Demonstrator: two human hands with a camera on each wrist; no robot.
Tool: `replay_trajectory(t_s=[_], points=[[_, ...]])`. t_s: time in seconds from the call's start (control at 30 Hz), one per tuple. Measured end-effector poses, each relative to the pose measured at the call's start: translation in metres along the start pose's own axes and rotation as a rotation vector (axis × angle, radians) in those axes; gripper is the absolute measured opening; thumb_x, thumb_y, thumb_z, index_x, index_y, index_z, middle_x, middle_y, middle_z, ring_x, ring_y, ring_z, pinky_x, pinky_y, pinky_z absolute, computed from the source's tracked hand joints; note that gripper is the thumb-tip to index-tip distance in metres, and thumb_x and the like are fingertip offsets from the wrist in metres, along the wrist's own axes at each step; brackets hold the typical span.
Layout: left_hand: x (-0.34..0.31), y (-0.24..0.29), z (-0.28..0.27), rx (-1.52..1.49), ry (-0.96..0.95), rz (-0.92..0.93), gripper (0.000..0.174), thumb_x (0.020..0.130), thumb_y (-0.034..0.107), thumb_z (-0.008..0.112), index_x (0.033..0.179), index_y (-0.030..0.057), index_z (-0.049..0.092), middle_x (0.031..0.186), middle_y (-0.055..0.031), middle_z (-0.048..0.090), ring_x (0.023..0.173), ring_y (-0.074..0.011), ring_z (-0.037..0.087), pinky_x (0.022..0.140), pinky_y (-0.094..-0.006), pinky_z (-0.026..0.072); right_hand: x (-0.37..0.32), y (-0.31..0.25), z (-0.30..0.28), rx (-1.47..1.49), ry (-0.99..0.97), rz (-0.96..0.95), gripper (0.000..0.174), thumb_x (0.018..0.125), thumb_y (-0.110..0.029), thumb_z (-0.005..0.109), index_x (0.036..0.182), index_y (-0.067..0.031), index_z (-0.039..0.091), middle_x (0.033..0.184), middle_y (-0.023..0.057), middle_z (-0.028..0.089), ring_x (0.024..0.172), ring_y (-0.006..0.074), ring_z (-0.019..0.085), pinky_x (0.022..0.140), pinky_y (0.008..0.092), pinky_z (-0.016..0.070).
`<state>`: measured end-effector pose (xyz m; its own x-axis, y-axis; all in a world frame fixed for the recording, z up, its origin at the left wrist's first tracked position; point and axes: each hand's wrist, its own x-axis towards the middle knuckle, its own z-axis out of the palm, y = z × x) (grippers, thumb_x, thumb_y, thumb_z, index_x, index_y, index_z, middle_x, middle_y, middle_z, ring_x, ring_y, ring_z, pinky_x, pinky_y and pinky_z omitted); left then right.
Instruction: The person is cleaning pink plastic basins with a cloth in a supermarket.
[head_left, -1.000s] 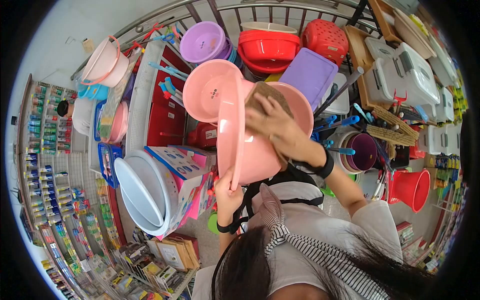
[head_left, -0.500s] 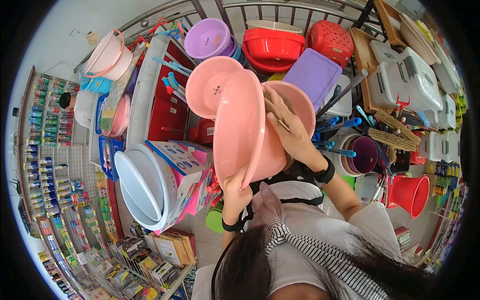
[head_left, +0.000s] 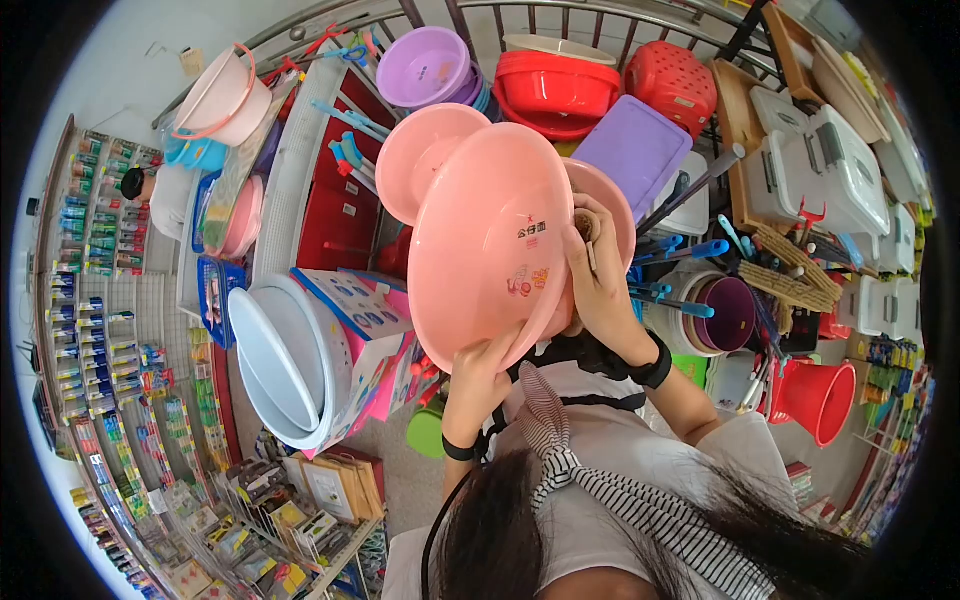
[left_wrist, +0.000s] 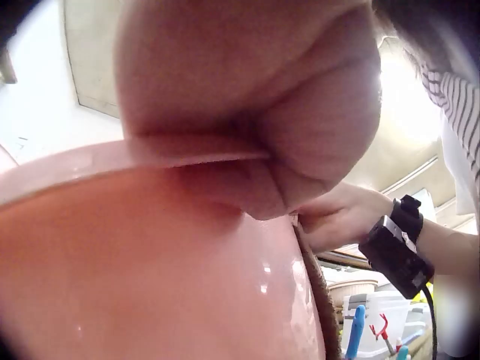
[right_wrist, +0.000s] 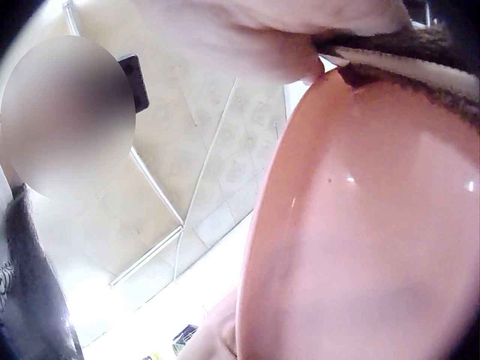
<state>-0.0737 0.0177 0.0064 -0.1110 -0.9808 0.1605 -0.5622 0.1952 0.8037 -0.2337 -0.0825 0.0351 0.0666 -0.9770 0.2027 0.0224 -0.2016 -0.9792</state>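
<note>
A large pink plastic basin (head_left: 480, 230) is tilted on its side in front of the person, its printed inside facing up in the head view. My left hand (head_left: 478, 385) grips its near rim; in the left wrist view the thumb and fingers fold over the rim (left_wrist: 90, 161). At the basin's right side my right hand (head_left: 606, 300) holds a brown cloth (head_left: 585, 222) against the outside. The right wrist view shows that cloth (right_wrist: 442, 86), with a pale edge, bunched under the fingers at the basin wall (right_wrist: 360, 210).
Behind it stand two more pink basins (head_left: 425, 155) (head_left: 612, 200), a purple basin (head_left: 425, 68) and red basins (head_left: 555, 90). Pale blue tubs (head_left: 285, 360) and a patterned box (head_left: 350, 310) are at left. Blue-handled tools (head_left: 690, 250) stick out at right, near a red bucket (head_left: 815, 400).
The basin has turned so its inside now faces the head camera and the print shows. The right hand has moved from flat over the outer wall to the right, near the rim, its fingers curling in.
</note>
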Motion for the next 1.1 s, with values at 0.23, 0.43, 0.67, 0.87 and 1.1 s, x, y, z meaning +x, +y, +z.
replay_trajectory(t_s=[0.23,0.43,0.67,0.87,1.1], points=[[0.004,0.012,0.018,0.195,0.057,0.017,0.053,0.059,-0.008,0.053,0.110,0.0029,0.060,0.074,-0.0221,0.060,0.067,-0.0376,0.060,0.062,-0.0439,0.0473,-0.009,0.013,0.011,0.023,0.023,0.039,0.025,0.096,-0.004,0.043,0.119,0.0057,0.040,0.114,0.0131,0.043,0.101,0.0199,0.047,0.094,0.0300,0.0366],[0.016,0.017,0.032,-0.061,0.360,-0.243,0.036,0.070,-0.005,0.057,0.105,0.0001,0.054,0.067,-0.0164,0.056,0.062,-0.0319,0.061,0.059,-0.0373,0.0478,-0.045,0.013,0.036,-0.136,-0.245,-0.182,0.025,0.089,0.001,0.048,0.114,0.0044,0.044,0.125,0.0192,0.041,0.127,0.0367,0.039,0.109,0.0444,0.0253],[0.000,-0.008,0.011,-0.306,0.375,-0.281,0.042,0.066,-0.011,0.043,0.106,-0.0035,0.052,0.078,-0.0109,0.058,0.072,-0.0157,0.059,0.066,-0.0259,0.0464,-0.026,0.020,0.007,-0.504,-0.776,-0.468,0.053,0.090,-0.015,0.047,0.141,-0.0038,0.038,0.150,0.0151,0.028,0.138,0.0389,0.025,0.111,0.0519,0.0195],[-0.005,0.006,0.005,-0.532,0.313,-0.311,0.046,0.067,-0.008,0.045,0.112,-0.0050,0.051,0.080,-0.0082,0.057,0.073,-0.0110,0.055,0.069,-0.0240,0.0458,0.024,0.000,-0.004,-0.712,-0.647,-0.459,0.046,0.097,-0.029,0.039,0.138,-0.0099,0.044,0.144,0.0126,0.038,0.136,0.0401,0.026,0.109,0.0588,0.0131],[-0.007,0.001,0.002,-0.446,0.322,-0.294,0.043,0.066,-0.007,0.045,0.107,-0.0032,0.054,0.076,-0.0049,0.055,0.070,-0.0101,0.053,0.066,-0.0238,0.0449,-0.007,-0.001,-0.005,-0.765,-0.745,-0.533,0.048,0.094,-0.034,0.044,0.140,-0.0203,0.044,0.151,0.0081,0.028,0.138,0.0386,0.021,0.110,0.0603,0.0079]])
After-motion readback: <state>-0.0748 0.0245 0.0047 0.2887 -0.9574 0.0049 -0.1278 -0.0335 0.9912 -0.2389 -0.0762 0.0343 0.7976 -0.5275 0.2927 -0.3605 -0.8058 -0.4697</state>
